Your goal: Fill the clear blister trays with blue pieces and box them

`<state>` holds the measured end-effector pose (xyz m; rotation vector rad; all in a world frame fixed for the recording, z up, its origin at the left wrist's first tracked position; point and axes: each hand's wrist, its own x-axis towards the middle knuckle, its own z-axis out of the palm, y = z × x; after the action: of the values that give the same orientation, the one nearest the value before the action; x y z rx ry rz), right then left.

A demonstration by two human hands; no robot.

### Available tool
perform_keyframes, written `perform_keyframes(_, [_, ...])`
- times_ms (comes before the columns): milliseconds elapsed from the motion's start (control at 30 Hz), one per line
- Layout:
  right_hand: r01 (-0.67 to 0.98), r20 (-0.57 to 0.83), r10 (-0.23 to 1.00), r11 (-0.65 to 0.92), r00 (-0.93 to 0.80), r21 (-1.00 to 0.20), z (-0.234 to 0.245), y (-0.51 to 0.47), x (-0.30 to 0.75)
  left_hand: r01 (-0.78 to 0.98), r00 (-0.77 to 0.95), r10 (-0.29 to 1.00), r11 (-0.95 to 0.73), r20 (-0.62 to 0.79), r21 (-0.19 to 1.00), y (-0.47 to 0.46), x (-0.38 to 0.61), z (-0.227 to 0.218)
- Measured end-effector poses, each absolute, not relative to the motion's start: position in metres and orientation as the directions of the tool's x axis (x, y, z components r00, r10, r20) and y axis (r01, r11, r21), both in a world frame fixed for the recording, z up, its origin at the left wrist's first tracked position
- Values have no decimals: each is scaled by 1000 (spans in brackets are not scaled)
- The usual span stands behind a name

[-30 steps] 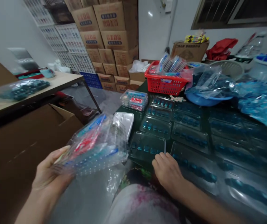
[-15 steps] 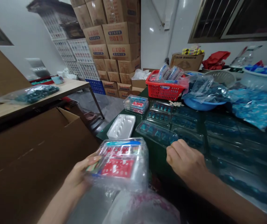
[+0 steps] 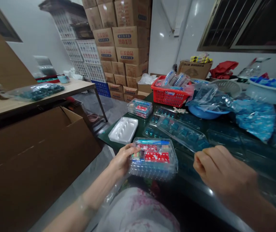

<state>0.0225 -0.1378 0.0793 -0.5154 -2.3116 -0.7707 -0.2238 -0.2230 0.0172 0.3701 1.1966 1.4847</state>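
Dark green table (image 3: 140, 127) — many blue-filled blister trays (image 3: 224, 137) left lying; left hand (image 3: 122, 161) fingers wrapped around clear plastic pack (image 3: 153, 159); right hand (image 3: 224, 170) fingers curled narrow, pinching lifted tray (image 3: 182, 133) corner.

Surface: dark green table (image 3: 139, 132), reaching away beyond both hands
Ahead of left hand (image 3: 122, 161): white plastic tray (image 3: 123, 130), stacked blister packs (image 3: 140, 108)
Ahead of right hand (image 3: 224, 170): clear blister trays (image 3: 224, 137), red basket (image 3: 169, 91), blue basin (image 3: 204, 113), blue plastic bag (image 3: 255, 120)

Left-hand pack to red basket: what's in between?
In the head view, clear blister trays with teal pieces lie on the dark tabletop, between the clear pack in the left hand and the red basket.
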Motion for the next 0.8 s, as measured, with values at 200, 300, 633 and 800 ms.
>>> perform_keyframes(200, [500,687,124,778,-716,381,74,-140,22,-454,-312,872,211,-377,865,-205,-229,23])
perform_keyframes(300, [506,675,156,784,-721,360,68,-138,22,-422,-328,866,223,-377,879,-200,-230,23])
perform_keyframes(633, [491,605,254,831,-754,263,49,-118,38,149,-489,857,266,-163,952,-200,-238,29])
perform_keyframes(800, [346,596,72,867,-800,359,45,-102,37,385,-535,845,226,17,895,-207,-241,42])
